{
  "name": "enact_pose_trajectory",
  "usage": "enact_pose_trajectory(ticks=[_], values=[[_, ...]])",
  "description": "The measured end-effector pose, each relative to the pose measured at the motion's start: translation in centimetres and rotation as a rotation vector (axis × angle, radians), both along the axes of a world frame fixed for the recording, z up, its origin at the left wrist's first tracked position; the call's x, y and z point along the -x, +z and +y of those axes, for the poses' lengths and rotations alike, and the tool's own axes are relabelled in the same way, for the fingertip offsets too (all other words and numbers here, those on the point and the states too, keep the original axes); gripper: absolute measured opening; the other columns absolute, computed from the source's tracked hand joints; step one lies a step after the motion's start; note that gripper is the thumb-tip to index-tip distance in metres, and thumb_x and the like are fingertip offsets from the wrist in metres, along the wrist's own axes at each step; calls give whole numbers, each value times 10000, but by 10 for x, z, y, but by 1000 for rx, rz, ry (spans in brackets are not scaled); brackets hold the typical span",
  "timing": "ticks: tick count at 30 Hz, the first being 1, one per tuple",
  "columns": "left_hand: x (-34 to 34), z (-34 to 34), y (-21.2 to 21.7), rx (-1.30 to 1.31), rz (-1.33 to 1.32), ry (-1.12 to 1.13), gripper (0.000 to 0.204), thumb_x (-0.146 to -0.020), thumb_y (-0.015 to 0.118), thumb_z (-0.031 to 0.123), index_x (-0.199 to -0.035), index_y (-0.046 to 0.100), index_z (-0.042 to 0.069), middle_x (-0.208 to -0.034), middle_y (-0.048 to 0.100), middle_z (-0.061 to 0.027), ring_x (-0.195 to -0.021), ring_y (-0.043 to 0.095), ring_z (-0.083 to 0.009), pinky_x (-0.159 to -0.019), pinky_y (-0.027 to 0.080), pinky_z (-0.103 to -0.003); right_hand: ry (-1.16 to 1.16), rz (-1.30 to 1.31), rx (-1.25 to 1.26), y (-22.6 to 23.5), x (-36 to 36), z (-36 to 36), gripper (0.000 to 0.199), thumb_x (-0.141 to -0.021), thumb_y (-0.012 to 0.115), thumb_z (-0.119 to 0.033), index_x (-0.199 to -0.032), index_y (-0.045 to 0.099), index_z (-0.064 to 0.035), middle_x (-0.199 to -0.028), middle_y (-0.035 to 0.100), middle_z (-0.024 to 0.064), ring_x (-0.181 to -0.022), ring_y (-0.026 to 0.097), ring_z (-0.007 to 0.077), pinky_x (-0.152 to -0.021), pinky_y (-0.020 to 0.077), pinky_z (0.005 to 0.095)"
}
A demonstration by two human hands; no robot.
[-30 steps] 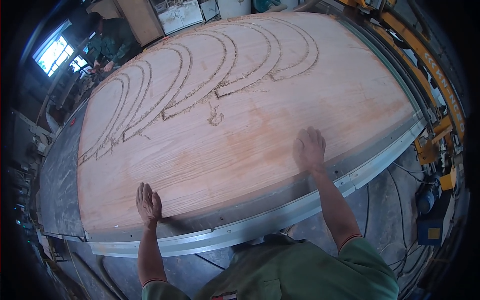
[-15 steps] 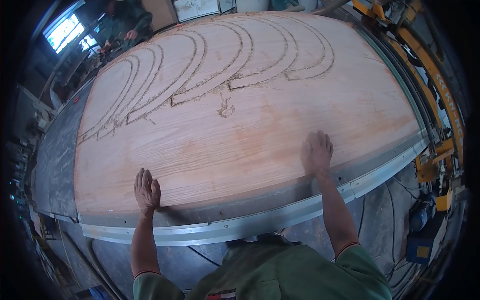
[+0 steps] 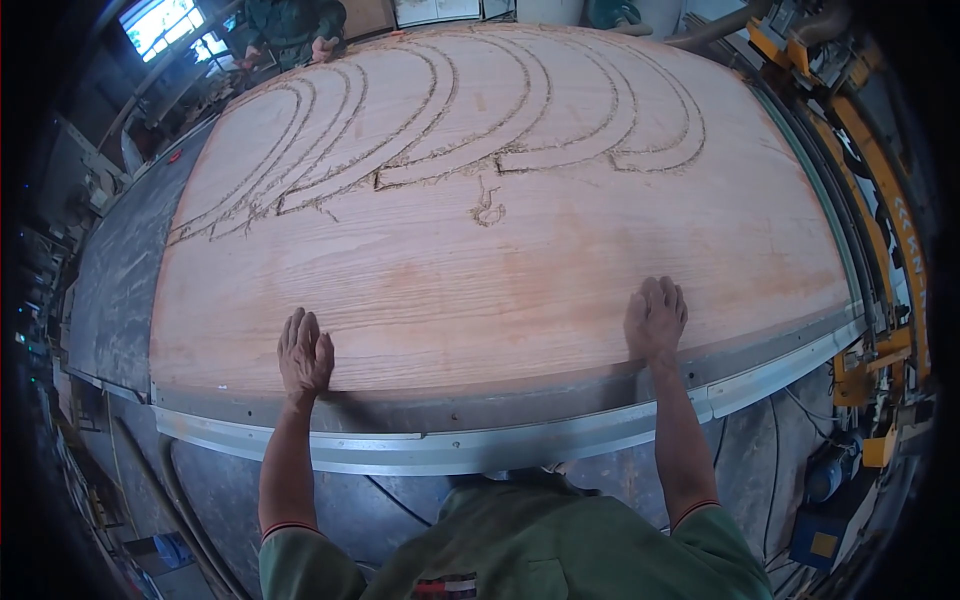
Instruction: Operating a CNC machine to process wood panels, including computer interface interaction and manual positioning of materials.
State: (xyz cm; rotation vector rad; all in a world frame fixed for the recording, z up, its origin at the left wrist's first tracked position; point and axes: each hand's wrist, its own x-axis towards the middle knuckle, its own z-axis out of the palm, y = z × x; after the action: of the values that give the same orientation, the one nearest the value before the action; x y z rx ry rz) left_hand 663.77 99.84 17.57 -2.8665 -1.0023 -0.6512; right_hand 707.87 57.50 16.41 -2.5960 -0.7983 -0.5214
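Note:
A large wooden sheet (image 3: 420, 290) with pale, straight grain lies flat on a machine bed in front of me. Curved double grooves edged with sawdust run across its far half. Near the front edge, my left hand (image 3: 305, 355) rests on the sheet, palm down with fingers stretched out. My right hand (image 3: 656, 322) lies flat farther right, also close to that edge, fingers extended. Neither hand holds anything. Between the hands and the grooves sits a small curl of sawdust (image 3: 488, 212).
A grey metal rail (image 3: 450, 455) borders the front of the bed. Yellow machine parts (image 3: 905, 230) stand along the right side. Dark bed surface (image 3: 125, 270) extends at left. Beyond the far left corner is a co-worker in dark clothing (image 3: 290, 30). Cables and pipes lie below.
My view has shifted, so the sheet and bed sit differently in the picture. Both hands remain flat on the sheet. More of the co-worker shows, with one hand near the sheet's far edge.

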Motion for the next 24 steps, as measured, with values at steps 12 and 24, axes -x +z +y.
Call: enact_pose_trajectory(ticks=[12, 24], values=[[1, -1, 2, 37, -13, 41, 477, -895, 544, 311, -1275, 541, 22, -1369, 513, -239, -1281, 461, -428, -1083, 344, -501, 45, 35, 3, 6, 2, 0, 413, -929, 551, -325, -1279, 538, -106, -1362, 472, 214, -1293, 403, 458, -1069, 304, 584], [4, 2, -1, -14, 51, 51, 477, -924, 531, 328, -1278, 552, 9, -1387, 506, -208, -1303, 451, -394, -1096, 340, -477, 23, -37, 59, -4, -5, -2, 420, -950, 560, -358, -1275, 557, -93, -1367, 495, 207, -1290, 428, 418, -1042, 349, 540]])
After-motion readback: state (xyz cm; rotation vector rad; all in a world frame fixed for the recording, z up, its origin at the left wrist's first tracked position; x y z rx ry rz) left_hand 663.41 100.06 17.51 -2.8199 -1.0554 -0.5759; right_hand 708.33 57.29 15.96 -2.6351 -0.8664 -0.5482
